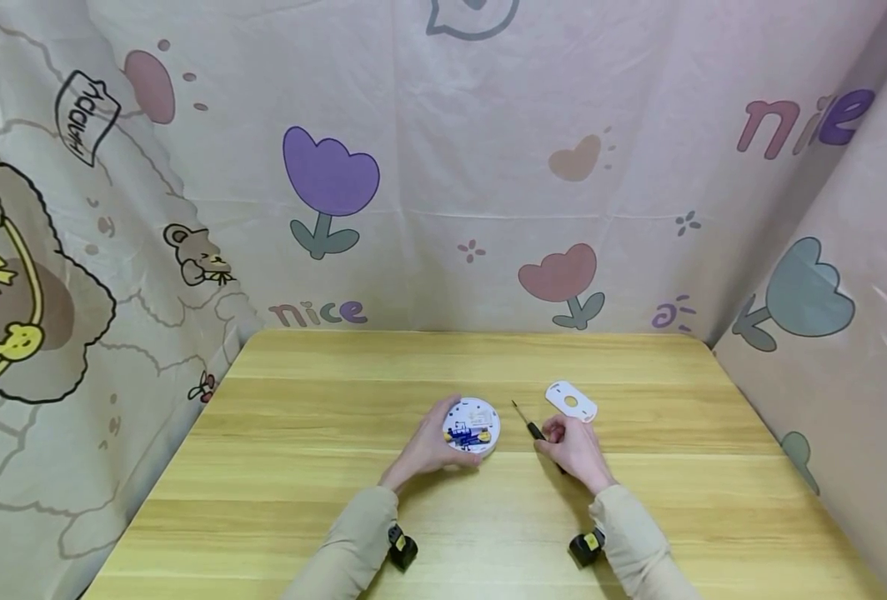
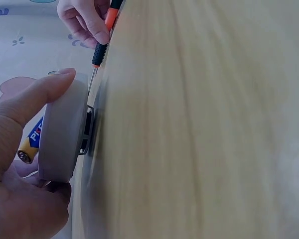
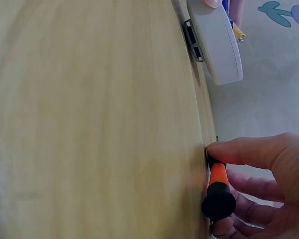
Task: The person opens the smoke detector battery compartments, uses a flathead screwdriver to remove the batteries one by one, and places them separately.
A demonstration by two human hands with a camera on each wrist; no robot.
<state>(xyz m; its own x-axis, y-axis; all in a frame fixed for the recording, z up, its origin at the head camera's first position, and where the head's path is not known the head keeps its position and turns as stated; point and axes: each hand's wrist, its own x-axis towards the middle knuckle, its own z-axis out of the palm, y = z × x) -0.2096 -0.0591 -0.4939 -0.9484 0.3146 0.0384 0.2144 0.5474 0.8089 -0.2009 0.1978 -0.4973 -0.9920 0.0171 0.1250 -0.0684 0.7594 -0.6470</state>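
In the head view my left hand (image 1: 430,442) grips a round white smoke detector (image 1: 475,412) by its edge, thumb on the near side and fingers on the far side. Its back faces up, showing a label and a blue-and-gold battery (image 2: 33,137) that juts out at an angle in the left wrist view. On the underside, dark vent slots (image 2: 87,130) sit close over the table. To the right, my right hand (image 1: 574,450) pinches a screwdriver (image 3: 219,174) by its black-and-orange handle. Its thin shaft points away and to the left, low over the wood.
A white oblong plate (image 1: 573,400) with a round hole lies just beyond my right hand. The wooden table (image 1: 301,467) ends at a printed cloth backdrop (image 1: 443,167) at the back and sides. Black wrist cameras (image 1: 402,548) are strapped below both sleeves.
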